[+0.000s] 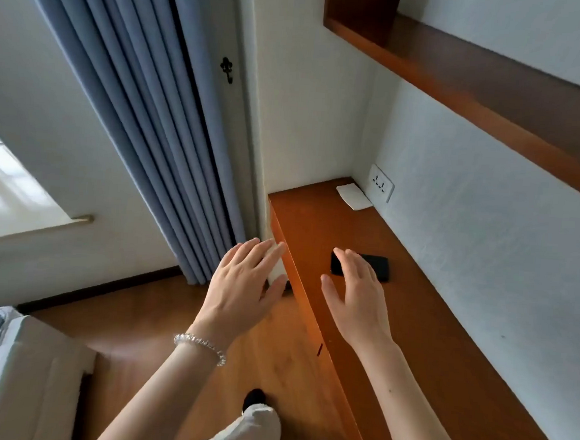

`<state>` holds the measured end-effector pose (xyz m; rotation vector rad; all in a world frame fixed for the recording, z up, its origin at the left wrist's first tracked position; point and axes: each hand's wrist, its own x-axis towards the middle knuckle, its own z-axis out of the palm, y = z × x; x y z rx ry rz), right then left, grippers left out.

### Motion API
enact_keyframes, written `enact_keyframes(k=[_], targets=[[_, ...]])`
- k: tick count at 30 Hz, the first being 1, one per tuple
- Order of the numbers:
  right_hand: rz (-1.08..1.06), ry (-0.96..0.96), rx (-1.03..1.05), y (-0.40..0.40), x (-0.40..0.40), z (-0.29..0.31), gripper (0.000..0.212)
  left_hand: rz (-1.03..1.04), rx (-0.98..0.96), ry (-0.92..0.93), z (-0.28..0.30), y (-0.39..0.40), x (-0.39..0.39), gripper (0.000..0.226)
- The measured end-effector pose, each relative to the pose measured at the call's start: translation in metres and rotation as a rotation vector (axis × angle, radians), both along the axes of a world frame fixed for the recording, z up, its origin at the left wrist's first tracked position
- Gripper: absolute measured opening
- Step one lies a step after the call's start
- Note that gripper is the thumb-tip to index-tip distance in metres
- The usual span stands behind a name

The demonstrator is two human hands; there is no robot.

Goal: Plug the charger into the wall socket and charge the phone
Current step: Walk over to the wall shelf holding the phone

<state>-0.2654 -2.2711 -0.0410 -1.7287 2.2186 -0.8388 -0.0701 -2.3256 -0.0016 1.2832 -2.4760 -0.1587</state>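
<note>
A black phone point(376, 267) lies flat on the long brown wooden desk point(410, 348). My right hand point(355, 296) hovers over the phone's near end with fingers spread, hiding part of it. My left hand point(243, 285) is raised beside the desk's left edge, open and empty, with a bead bracelet on the wrist. A white wall socket point(381, 183) sits low on the white wall at the desk's far corner. A white flat object point(353, 196) lies on the desk below the socket; I cannot tell what it is. No charger cable is visible.
A wooden shelf point(480, 82) runs along the wall above the desk. Blue-grey curtains point(145, 106) hang to the left, with a black hook point(227, 69) on the frame beside them. A bed corner point(7, 372) is at lower left. My leg point(253, 430) stands on the wooden floor.
</note>
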Motion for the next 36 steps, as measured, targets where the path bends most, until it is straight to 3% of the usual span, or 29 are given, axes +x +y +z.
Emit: enact_keyframes(k=[13, 24, 31, 36], targets=[[-0.143, 0.054, 0.05, -0.111, -0.004, 0.009, 0.059, -0.175, 0.046, -0.03, -0.005, -0.155, -0.01, 0.056], [0.101, 0.261, 0.335, -0.152, -0.095, -0.04, 0.105, -0.245, 0.098, -0.171, -0.059, -0.185, -0.053, 0.068], [0.219, 0.32, 0.626, -0.167, -0.144, -0.114, 0.113, -0.245, 0.144, -0.225, -0.076, -0.191, -0.075, 0.068], [0.276, 0.352, 0.713, -0.174, -0.16, -0.144, 0.107, -0.23, 0.143, -0.245, -0.084, -0.193, -0.085, 0.068]])
